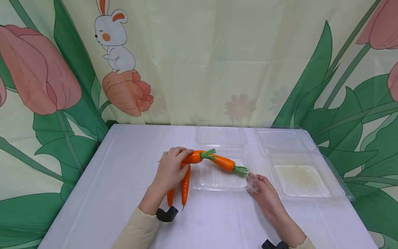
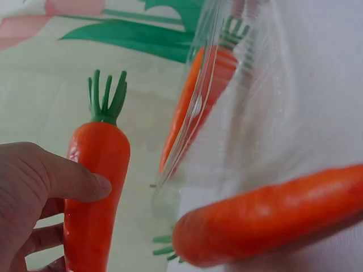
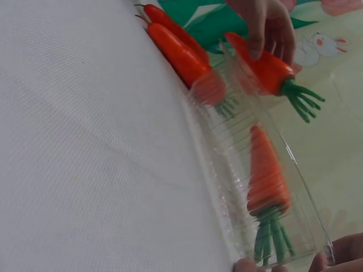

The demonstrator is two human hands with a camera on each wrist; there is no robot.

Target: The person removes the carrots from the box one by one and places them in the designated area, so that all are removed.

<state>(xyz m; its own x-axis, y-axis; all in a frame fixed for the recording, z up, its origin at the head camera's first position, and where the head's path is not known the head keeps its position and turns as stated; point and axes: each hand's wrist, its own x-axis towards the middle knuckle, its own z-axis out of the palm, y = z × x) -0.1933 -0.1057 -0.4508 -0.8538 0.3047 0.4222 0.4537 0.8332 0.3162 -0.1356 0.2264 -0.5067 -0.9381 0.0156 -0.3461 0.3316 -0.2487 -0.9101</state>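
My left hand (image 1: pixel 171 167) grips an orange carrot (image 1: pixel 193 157) with a green top, held above the left side of a clear plastic clamshell box (image 1: pixel 206 180). The thumb presses on that carrot (image 2: pixel 99 156) in the left wrist view. A second carrot (image 1: pixel 224 162) lies inside the box, its green top toward the right side. My right hand (image 1: pixel 265 195) pinches the box's right edge; in the right wrist view, fingers show at the rim beside the carrot (image 3: pixel 267 175) inside. Two carrots (image 1: pixel 185 186) lie on the table under my left hand, partly hidden by it.
Another clear clamshell box (image 1: pixel 301 180) stands open on the right of the white table (image 1: pixel 130 166). The near box's lid (image 1: pixel 220 136) lies folded back toward the curtain (image 1: pixel 192 69), which hangs behind the table's far edge.
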